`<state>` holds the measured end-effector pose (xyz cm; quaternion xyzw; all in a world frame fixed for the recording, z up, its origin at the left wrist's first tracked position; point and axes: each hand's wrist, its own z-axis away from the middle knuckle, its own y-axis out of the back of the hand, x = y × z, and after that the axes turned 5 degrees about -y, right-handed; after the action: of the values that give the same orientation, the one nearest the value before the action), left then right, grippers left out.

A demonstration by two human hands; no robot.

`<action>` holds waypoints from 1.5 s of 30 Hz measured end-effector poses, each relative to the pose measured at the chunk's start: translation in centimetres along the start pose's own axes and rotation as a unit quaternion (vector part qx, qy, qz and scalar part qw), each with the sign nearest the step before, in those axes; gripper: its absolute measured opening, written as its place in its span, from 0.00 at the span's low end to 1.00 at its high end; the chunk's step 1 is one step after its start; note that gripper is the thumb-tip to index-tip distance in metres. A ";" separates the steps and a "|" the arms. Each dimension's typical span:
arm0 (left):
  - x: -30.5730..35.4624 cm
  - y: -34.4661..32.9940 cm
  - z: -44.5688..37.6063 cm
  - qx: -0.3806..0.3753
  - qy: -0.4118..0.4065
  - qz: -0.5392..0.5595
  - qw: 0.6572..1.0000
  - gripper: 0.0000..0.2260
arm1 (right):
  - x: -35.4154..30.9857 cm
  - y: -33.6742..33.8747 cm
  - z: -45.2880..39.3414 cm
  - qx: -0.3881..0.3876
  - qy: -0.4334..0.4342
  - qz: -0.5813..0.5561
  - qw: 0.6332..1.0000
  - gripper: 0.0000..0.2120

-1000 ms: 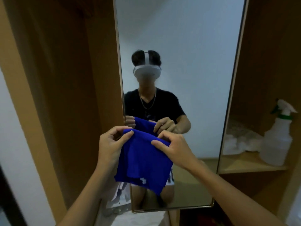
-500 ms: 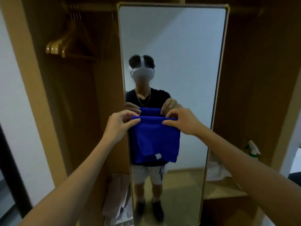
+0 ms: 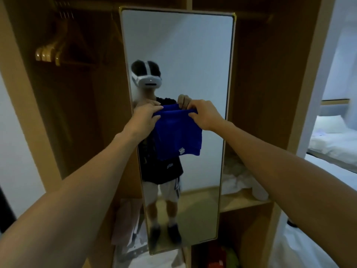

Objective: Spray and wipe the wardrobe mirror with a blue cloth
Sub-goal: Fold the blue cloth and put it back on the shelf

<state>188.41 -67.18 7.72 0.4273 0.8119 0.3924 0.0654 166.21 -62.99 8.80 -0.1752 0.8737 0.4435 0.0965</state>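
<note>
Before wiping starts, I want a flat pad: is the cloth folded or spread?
Folded: the blue cloth hangs doubled from both hands, layered edges showing.

This is a bedroom in a home or a hotel, seen from in front of an open wardrobe of light brown wood (image 3: 257, 89). A row of wooden clothes hangers (image 3: 48, 53) hangs from its rail at upper left, a tall gold-framed mirror (image 3: 193, 55) stands against its middle, and crumpled white linen (image 3: 237, 180) lies on a shelf at the right. Past the wardrobe's right side stands a bed with white bedding and a white pillow (image 3: 332, 132) against a grey padded headboard (image 3: 334, 111).
</note>
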 end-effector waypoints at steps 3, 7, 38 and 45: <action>1.3 -1.6 -0.8 -0.063 -0.033 -0.055 0.996 0.17 | 1.6 0.3 1.5 0.008 -0.034 -0.003 0.999 0.07; 3.6 -4.7 -1.1 -0.100 -0.042 -0.043 0.993 0.13 | 4.7 0.7 4.3 0.009 -0.078 -0.027 0.997 0.07; 17.6 -35.8 -2.0 -0.252 0.117 -0.002 0.961 0.10 | 37.0 -1.6 13.3 -0.133 -0.144 -0.014 0.980 0.08; 15.3 -42.0 0.2 -0.365 0.166 -0.064 0.914 0.04 | 40.5 -7.5 14.9 -0.204 -0.132 0.023 0.970 0.06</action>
<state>151.96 -69.35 -18.01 0.2491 0.6368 0.7219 0.1060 132.08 -63.98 -18.60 -0.1107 0.7483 0.6336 0.1626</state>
